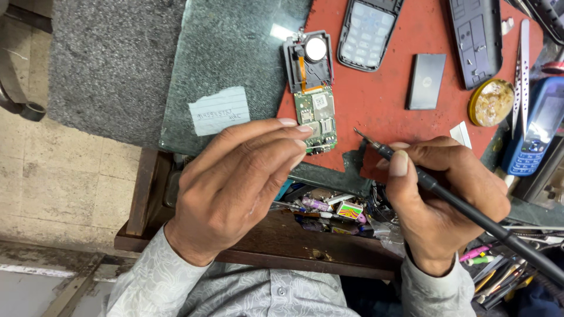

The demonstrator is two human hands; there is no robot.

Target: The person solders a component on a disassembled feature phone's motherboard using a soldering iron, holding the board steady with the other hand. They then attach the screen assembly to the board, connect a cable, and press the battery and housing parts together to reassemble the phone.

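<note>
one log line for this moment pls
left hand steadies green circuit board | right hand holds black soldering iron | tip off board

A phone repair workshop: opened handsets (369, 32), circuit board (317, 117), tweezers (521, 76), cluttered drawer (335, 211).

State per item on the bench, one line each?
circuit board: bare, flat on red mat, attached to opened grey housing
left hand: fingertips pressing board edge
right hand: gripping soldering iron
soldering iron: tip raised, just off the board
black keypad cover: detached, lying flat
battery: removed, lying flat
blue phone: assembled, screen dark
</note>
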